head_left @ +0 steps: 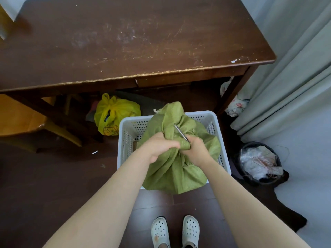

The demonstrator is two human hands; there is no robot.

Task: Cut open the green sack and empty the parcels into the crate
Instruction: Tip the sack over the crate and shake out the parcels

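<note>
left hand (pixel 160 147) bunching sack (pixel 176 169), right hand (pixel 195 152) gripping blade (pixel 180 132)

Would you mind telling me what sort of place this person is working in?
Probably a room in a home: a scratched wooden desk, a long curtain and a small waste bin stand near the white crate.

A dark wooden table (pixel 125 42) with a scratched top and worn front edge stands on a dark brown floor (pixel 44 176). Under the table lies a knotted yellow plastic bag (pixel 116 111), a yellow wooden chair (pixel 21 119) is tucked beneath its left end, and a crumpled printed bag (pixel 234 104) sits by its right leg. Right of the table hang pale grey-green curtains (pixel 295 77), with a full black waste bin (pixel 258 181) near their foot.
</note>
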